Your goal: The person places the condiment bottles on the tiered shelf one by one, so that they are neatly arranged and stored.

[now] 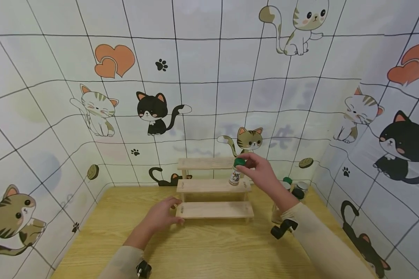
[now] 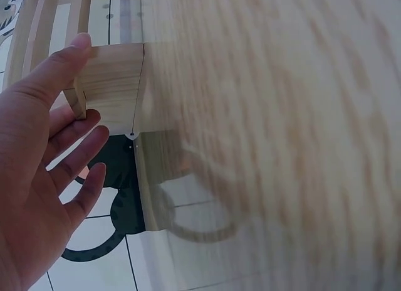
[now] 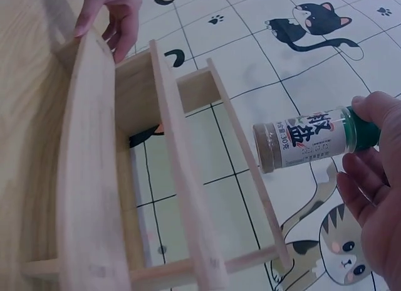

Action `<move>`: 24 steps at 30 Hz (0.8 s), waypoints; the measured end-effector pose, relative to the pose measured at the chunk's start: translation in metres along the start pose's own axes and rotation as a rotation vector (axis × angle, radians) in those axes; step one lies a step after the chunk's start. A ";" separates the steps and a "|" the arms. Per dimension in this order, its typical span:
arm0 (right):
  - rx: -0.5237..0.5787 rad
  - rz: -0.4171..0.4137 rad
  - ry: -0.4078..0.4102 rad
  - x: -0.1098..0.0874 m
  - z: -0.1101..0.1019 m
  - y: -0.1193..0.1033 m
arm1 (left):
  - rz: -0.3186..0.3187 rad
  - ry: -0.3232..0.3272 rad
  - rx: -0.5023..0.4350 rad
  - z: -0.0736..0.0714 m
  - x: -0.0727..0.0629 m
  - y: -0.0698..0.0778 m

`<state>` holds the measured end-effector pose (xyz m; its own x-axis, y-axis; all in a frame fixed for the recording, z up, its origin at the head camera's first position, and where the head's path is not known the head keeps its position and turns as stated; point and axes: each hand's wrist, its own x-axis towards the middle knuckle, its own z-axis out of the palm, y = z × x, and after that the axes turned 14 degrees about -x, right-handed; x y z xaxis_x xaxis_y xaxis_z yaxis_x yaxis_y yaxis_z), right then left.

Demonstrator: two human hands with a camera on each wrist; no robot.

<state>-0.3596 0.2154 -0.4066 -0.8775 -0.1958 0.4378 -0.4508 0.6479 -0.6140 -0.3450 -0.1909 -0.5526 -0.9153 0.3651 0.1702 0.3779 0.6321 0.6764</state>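
Note:
My right hand (image 1: pixel 260 170) pinches the green cap of a small spice jar (image 3: pixel 307 140) between thumb and fingers. The jar is clear, with a white label and brown powder gathered at its bottom end. In the right wrist view it is beside the top step of a three-step wooden rack (image 1: pixel 214 210); in the head view it overlaps the right end of the middle and top steps. At the rack's left end, my left hand (image 1: pixel 162 215) grips the end of the lowest step, thumb on one side (image 2: pixel 80 43) and fingers on the other.
Several more jars (image 1: pixel 302 186) with green, black and pale lids stand right of the rack, partly hidden by my right forearm. The rack stands on a wood-grain table (image 1: pixel 209 248). A cat-printed, gridded cloth (image 1: pixel 202 97) rises behind it and along both sides.

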 end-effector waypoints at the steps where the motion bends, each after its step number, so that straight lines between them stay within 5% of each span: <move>1: 0.004 -0.004 -0.006 0.006 0.002 -0.003 | 0.000 0.001 -0.002 0.000 0.000 0.000; 16: 0.078 -0.020 -0.149 0.078 0.033 -0.039 | 0.009 -0.007 0.026 -0.002 0.003 -0.001; 24: 0.062 -0.052 -0.130 0.106 0.060 -0.051 | 0.022 -0.001 0.001 -0.002 0.000 0.001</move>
<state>-0.4392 0.1168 -0.3682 -0.8649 -0.3238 0.3836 -0.5016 0.5888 -0.6338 -0.3453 -0.1917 -0.5506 -0.9066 0.3794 0.1844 0.3981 0.6246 0.6719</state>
